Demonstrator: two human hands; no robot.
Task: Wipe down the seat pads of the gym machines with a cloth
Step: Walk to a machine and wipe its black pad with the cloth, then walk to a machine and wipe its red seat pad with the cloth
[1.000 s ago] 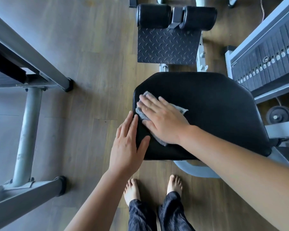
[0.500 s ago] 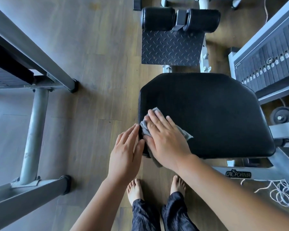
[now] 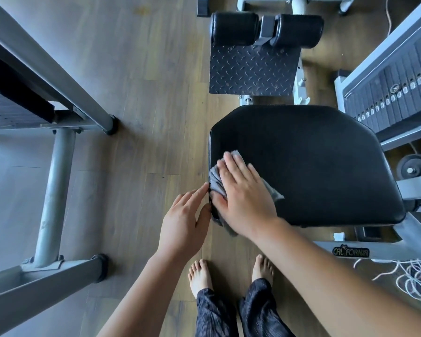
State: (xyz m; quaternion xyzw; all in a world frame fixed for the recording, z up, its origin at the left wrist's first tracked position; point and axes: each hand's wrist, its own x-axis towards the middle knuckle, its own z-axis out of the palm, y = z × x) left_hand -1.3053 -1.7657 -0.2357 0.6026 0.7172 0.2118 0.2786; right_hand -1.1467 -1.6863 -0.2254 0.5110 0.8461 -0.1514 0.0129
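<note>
Both hands (image 3: 244, 198) flat, fingers extended, side by side

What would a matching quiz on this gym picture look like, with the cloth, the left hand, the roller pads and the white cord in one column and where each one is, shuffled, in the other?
Column one:
1. cloth
2. left hand
3. roller pads
4. white cord

Column two:
A. lying in loose loops, low at the right of the view
B. pressed flat under the right hand on the black seat pad
C. at the seat pad's left edge, fingers straight
D. at the far end, just beyond the patterned footplate

Pairs: 1-B, 2-C, 3-D, 4-A.
</note>
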